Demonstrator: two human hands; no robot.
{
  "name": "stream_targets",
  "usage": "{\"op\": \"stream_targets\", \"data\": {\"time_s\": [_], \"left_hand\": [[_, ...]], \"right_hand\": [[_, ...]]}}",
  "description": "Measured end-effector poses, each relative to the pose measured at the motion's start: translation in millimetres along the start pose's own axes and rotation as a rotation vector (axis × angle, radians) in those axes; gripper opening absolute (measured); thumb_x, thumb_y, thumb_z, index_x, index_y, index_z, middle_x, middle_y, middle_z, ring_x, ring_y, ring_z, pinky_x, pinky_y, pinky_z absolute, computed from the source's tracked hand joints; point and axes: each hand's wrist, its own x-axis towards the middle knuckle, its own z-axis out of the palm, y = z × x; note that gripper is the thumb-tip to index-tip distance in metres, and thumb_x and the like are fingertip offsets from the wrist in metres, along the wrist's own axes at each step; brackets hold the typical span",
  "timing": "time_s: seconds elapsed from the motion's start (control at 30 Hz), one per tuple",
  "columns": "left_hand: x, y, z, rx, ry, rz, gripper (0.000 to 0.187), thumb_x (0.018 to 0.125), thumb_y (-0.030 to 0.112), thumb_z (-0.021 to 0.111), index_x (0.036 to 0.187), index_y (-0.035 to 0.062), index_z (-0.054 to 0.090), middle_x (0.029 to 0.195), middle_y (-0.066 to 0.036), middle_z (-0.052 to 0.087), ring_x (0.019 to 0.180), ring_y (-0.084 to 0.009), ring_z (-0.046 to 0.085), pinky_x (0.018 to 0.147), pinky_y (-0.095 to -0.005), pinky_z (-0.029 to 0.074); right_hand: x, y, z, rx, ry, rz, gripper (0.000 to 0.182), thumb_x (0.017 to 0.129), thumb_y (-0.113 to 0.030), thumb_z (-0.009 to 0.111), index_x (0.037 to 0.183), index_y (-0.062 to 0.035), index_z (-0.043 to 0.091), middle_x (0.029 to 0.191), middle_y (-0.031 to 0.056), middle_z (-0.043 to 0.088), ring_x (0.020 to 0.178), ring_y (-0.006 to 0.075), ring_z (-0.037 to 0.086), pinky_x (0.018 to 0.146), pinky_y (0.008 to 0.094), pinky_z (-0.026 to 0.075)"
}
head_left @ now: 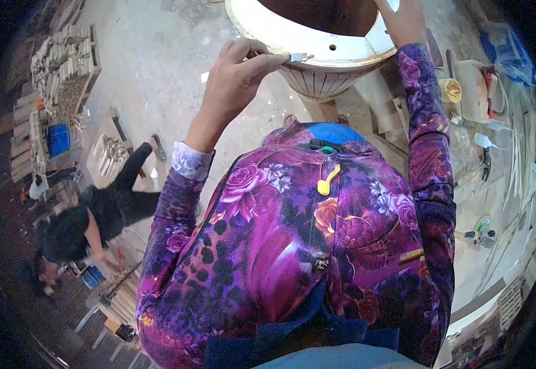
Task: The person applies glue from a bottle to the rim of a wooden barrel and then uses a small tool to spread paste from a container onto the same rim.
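Note:
A round, tapering wooden piece (323,80) with ribbed sides stands in front of me at the top of the view. It has a wide white rim (280,32) with a small dark hole, around a dark brown hollow. My left hand (243,64) is closed at the rim's near left edge. It pinches a small flat blade (298,57) with whitish material at its tip, against or just over the edge. My right hand (405,21) lies on the rim's right side, thumb apart from the fingers. The upper frame edge cuts off its fingertips.
A person in dark clothes (89,227) bends down at the left, near stacked wooden pieces (65,67) and a blue bin (58,139). To the right are a yellow-lined cup (450,91), a white tub (472,83) with a red-handled tool, and a hammer-like tool (486,163).

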Motion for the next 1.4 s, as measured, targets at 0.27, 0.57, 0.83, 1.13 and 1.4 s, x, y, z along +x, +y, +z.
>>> {"op": "stream_targets", "data": {"time_s": [0.27, 0.57, 0.83, 1.13, 1.4], "left_hand": [[4.3, 2.6, -11.1, 0.077, -0.03, 0.06, 0.03, 0.085, 0.007, 0.074, 0.11, 0.021, 0.078, 0.096, -0.004, 0.066, 0.091, -0.0238, 0.062, 0.075, -0.0348, 0.053], [8.6, 13.1, -15.1, 0.096, -0.03, -0.025, 0.029, 0.087, 0.007, 0.071, 0.111, 0.0214, 0.077, 0.099, -0.006, 0.068, 0.094, -0.0248, 0.064, 0.078, -0.0367, 0.054], [9.9, 24.7, -14.5, -0.059, -0.164, 0.011, 0.027, 0.086, 0.008, 0.067, 0.108, 0.0205, 0.076, 0.098, -0.004, 0.065, 0.097, -0.0261, 0.064, 0.078, -0.0387, 0.055], [-1.8, 29.4, -19.7, -0.075, -0.09, -0.017, 0.026, 0.086, 0.006, 0.066, 0.107, 0.0181, 0.077, 0.094, -0.007, 0.069, 0.091, -0.028, 0.065, 0.078, -0.0384, 0.053], [0.4, 26.5, -31.3, -0.212, -0.236, -0.233, 0.027, 0.089, 0.004, 0.068, 0.114, 0.0083, 0.075, 0.1, -0.013, 0.067, 0.093, -0.0251, 0.066, 0.081, -0.0315, 0.051]], "right_hand": [[1.0, 8.2, 3.6, -0.004, 0.011, -0.039, 0.054, 0.086, -0.031, 0.074, 0.133, -0.0094, 0.057, 0.124, 0.0234, 0.059, 0.117, 0.0415, 0.057, 0.101, 0.048, 0.047], [5.4, 25.0, 10.2, 0.09, -0.034, -0.047, 0.065, 0.08, -0.052, 0.071, 0.13, -0.0111, 0.062, 0.119, 0.0225, 0.063, 0.106, 0.0356, 0.063, 0.093, 0.0495, 0.049], [3.5, 8.7, 1.2, 0.0, 0.001, -0.037, 0.054, 0.086, -0.03, 0.075, 0.132, -0.0082, 0.058, 0.119, 0.0245, 0.061, 0.114, 0.042, 0.059, 0.1, 0.0476, 0.048], [1.9, 5.8, 3.0, 0.002, 0.031, -0.055, 0.055, 0.086, -0.033, 0.075, 0.132, -0.0074, 0.059, 0.124, 0.0222, 0.061, 0.119, 0.0397, 0.057, 0.103, 0.0462, 0.046], [-2.5, 7.2, 73.5, 0.179, 0.311, 0.181, 0.085, 0.076, -0.063, 0.075, 0.138, -0.0064, 0.058, 0.133, 0.0215, 0.061, 0.124, 0.0374, 0.057, 0.108, 0.048, 0.043]]}}
